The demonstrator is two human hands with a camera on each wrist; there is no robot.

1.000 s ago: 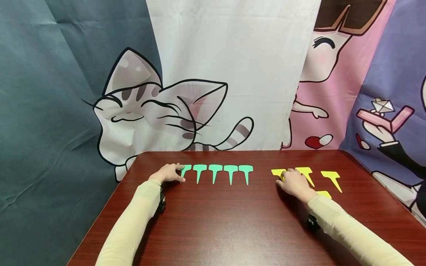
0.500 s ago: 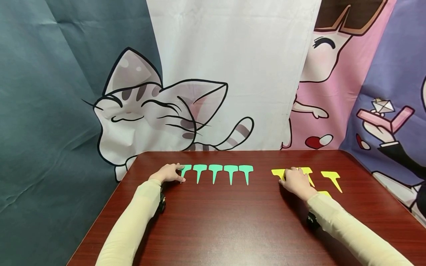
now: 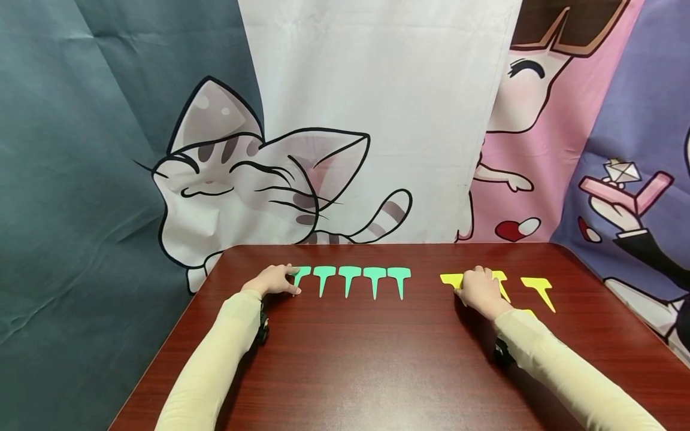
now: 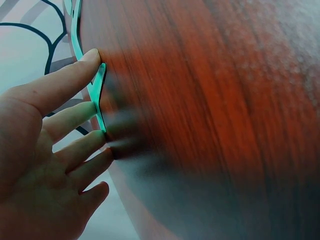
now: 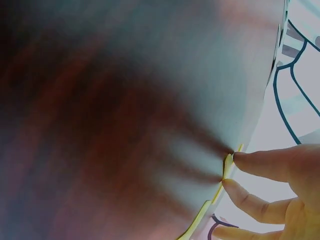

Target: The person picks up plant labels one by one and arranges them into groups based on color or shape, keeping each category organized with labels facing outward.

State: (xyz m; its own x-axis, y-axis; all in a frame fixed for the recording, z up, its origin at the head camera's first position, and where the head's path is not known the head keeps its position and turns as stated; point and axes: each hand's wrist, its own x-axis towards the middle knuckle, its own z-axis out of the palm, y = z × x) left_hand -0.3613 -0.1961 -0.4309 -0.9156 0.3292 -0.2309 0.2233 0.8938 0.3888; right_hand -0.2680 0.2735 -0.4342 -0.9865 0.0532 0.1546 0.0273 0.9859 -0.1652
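In the head view, green T-shaped plant labels (image 3: 349, 273) lie in a row, stems toward the person. My left hand (image 3: 273, 279) rests at the row's left end, fingers spread. Its thumb and fingertips touch the leftmost green label (image 4: 98, 90) in the left wrist view. On the right, yellow T-shaped plant labels (image 3: 536, 284) lie more scattered. My right hand (image 3: 479, 293) is low over them, its thumb and index finger pinching a yellow label (image 5: 227, 166), which the hand hides in the head view. Another yellow label (image 3: 450, 279) lies just left of that hand.
A yellow label (image 3: 501, 281) is partly covered behind the right hand, and another (image 3: 529, 312) shows beside the right sleeve. The dark red wooden table (image 3: 356, 359) ends at a printed cloth backdrop (image 3: 431, 120).
My right hand has shifted slightly right and away from the person, covering more of the middle and lower yellow labels. The left hand and the green row have stayed put.
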